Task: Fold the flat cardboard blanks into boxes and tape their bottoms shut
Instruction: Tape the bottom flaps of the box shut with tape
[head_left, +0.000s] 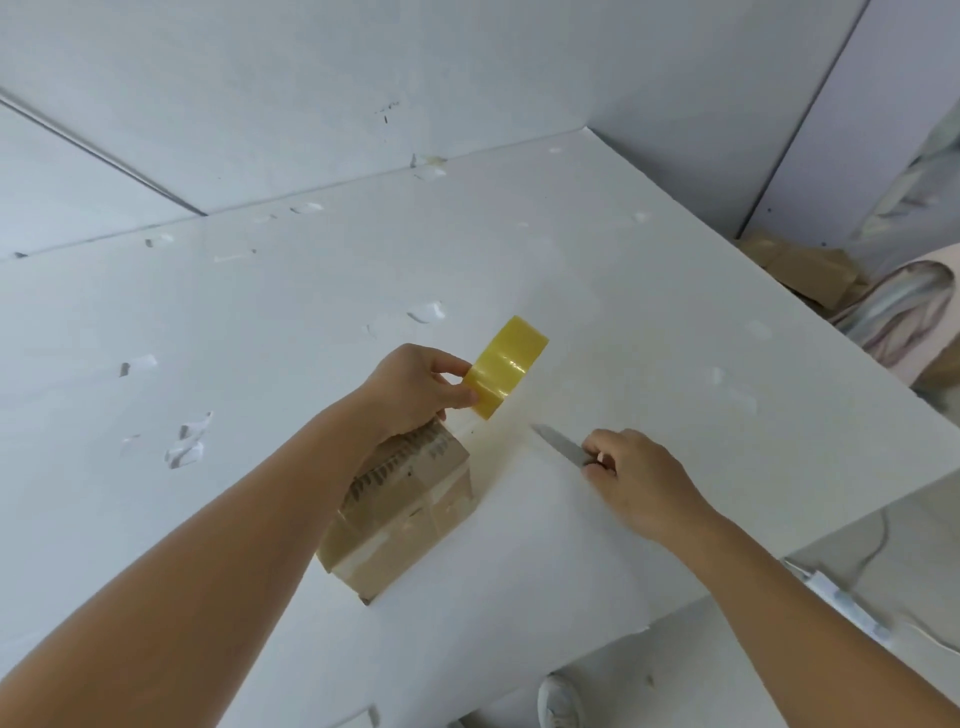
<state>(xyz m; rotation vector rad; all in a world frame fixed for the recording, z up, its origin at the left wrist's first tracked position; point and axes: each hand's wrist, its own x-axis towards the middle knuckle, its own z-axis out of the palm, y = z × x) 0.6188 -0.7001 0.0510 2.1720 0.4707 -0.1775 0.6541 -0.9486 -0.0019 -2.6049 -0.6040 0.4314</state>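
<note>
The left hand (415, 389) pinches the yellow tape roll (506, 366) above the box (400, 514), which stands mid-bench (675, 291), well in from its edges, strips of tape across its top. The right hand (636, 478) curls round a blade (558, 441) just right of the box.

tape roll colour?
Translucent yellow; the tape roll, held in the left hand, shows in the head view.
</note>
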